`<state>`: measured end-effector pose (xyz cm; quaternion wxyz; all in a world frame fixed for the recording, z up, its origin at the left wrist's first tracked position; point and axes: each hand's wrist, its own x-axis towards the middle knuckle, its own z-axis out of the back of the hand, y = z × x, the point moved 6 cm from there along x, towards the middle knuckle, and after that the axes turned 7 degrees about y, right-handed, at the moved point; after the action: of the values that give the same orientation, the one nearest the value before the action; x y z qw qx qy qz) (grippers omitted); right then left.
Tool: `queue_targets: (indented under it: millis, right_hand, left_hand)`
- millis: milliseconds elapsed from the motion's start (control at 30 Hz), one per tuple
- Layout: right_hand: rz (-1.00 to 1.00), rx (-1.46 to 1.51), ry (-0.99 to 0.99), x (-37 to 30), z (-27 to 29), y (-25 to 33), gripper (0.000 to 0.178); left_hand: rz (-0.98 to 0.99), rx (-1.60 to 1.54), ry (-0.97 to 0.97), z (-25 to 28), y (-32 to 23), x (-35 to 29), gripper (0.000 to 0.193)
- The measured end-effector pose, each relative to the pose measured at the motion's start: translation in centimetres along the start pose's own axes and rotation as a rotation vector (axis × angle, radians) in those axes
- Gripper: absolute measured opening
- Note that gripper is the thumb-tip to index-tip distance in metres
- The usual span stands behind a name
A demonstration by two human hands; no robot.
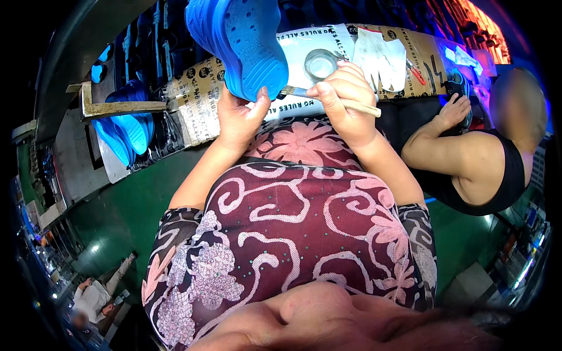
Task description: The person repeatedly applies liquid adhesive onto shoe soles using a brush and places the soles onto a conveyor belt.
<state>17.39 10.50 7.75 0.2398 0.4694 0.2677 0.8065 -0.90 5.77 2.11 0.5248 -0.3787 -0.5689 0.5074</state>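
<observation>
A blue rubber shoe sole (254, 44) with small holes and a grooved end stands tilted at the top centre, with more blue layers at its left side. My left hand (241, 120) grips its near end, thumb along the edge. In my right hand (348, 102) is a flat paintbrush (364, 107) with a pale handle, held between thumb and fingers. The bristles point left, at the sole's near right edge; whether they touch is hard to tell. Just beyond my right fingers a round clear container (321, 65) sits on the white-covered bench.
More blue soles (132, 126) lie at the left beside a wooden bar (126, 109). A white glove (379, 58) and a red-handled tool (417, 73) rest on the taped cardboard (196, 111). A co-worker (468, 152) sits close on the right; another person (96, 298) is far lower left.
</observation>
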Motion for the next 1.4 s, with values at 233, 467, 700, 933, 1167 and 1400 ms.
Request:
queue_targets:
  millis: [233,467,700,933,1167,1400]
  right_hand:
    - [0.009,-0.073,0.041,-0.2,-1.0,0.2,0.023]
    - [0.001,-0.059,0.039,-0.3,-0.8,0.0,0.024]
    - [-0.074,-0.023,0.044,-0.5,-0.1,-0.3,0.025]
    - [-0.009,-0.074,0.107,0.1,-0.6,-0.2,0.025]
    - [-0.042,-0.044,0.059,-0.2,-0.4,-0.4,0.023]
    - [-0.163,0.085,-0.010,-0.7,1.5,-1.0,0.024]
  left_hand:
    - [-0.121,0.014,-0.056,-0.2,-0.2,0.0,0.030]
    - [-0.113,0.077,-0.057,-0.2,-0.3,0.2,0.031]
    - [-0.187,0.137,-0.105,0.2,-0.3,0.3,0.031]
    - [-0.275,0.384,0.003,0.1,-0.8,0.2,0.036]
    - [-0.454,0.457,-0.027,0.4,-0.4,0.2,0.036]
    - [-0.130,0.132,-0.067,1.2,0.6,0.5,0.035]
